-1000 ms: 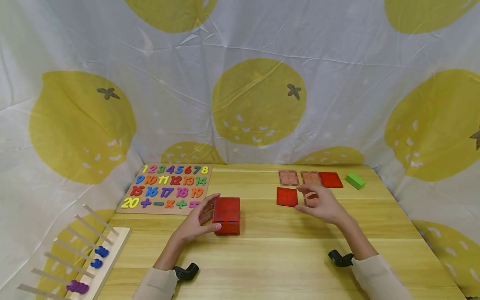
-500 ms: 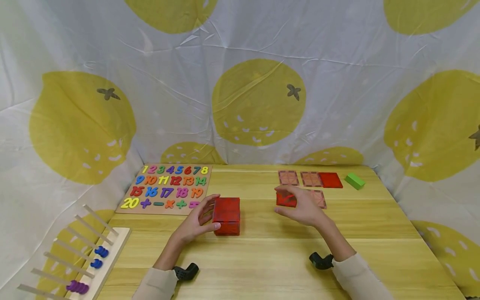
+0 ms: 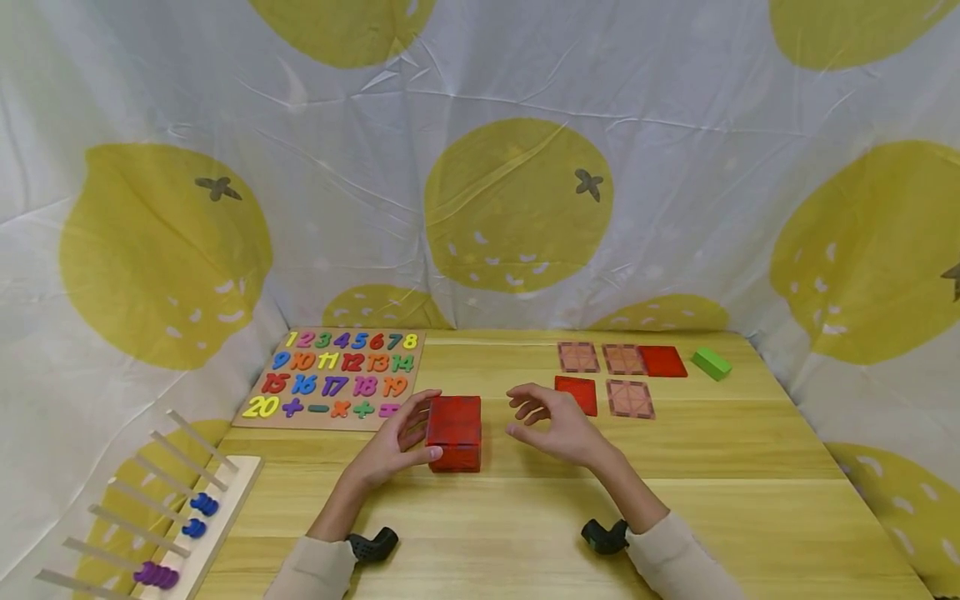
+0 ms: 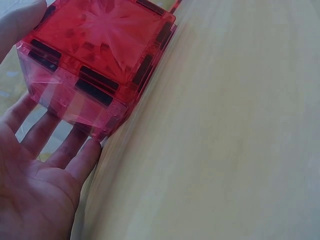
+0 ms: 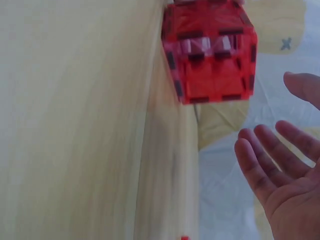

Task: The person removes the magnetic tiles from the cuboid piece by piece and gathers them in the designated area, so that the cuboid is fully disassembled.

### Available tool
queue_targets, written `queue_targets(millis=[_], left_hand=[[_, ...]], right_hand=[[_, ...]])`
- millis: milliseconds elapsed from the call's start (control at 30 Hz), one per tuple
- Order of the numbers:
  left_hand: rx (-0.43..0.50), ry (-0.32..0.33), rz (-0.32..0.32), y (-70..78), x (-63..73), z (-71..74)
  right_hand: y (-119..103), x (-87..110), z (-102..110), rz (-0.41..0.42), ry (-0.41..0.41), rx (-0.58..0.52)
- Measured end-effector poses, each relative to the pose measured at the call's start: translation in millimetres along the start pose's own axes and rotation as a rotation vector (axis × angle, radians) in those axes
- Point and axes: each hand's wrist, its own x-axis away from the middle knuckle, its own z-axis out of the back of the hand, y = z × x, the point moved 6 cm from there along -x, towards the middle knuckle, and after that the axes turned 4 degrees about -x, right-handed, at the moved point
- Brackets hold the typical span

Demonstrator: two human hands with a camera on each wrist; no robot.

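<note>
A see-through red cube of magnetic tiles (image 3: 454, 425) stands on the wooden table. My left hand (image 3: 390, 446) holds it from the left, thumb on the near side and fingers round the far side; thumb and fingers also touch the cube (image 4: 100, 35) in the left wrist view. To its right, my right hand (image 3: 558, 425) hovers with loosely bent fingers and holds nothing. In the right wrist view a gap separates that hand (image 5: 290, 170) from the cube (image 5: 210, 60). Just behind the right hand lies a flat red tile (image 3: 577, 393), partly covered.
Flat pink tiles (image 3: 630, 398) and another red tile (image 3: 663, 361) lie at the back right, near a green block (image 3: 711, 363). A number puzzle board (image 3: 318, 385) lies at the back left. A wooden peg stand (image 3: 225, 500) with beads occupies the left edge. Patterned cloth (image 3: 517, 208) hangs behind.
My right hand has moved left from the pink tile, past the red tile, towards the cube. The left hand and the cube have stayed put.
</note>
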Motion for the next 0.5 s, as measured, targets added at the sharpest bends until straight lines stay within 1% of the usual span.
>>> queue_targets(millis=[167, 267, 500], left_hand=[[0.005, 0.001, 0.001, 1.1, -0.2, -0.6], [0.010, -0.002, 0.006, 1.6, -0.2, -1.0], [0.024, -0.004, 0.015, 2.2, -0.1, -1.1]], right_hand=[[-5, -7.2, -18, -0.002, -0.036, -0.019], [-6, -10.5, -26, -0.009, -0.044, -0.025], [-6, -16.1, -39, -0.076, -0.037, -0.042]])
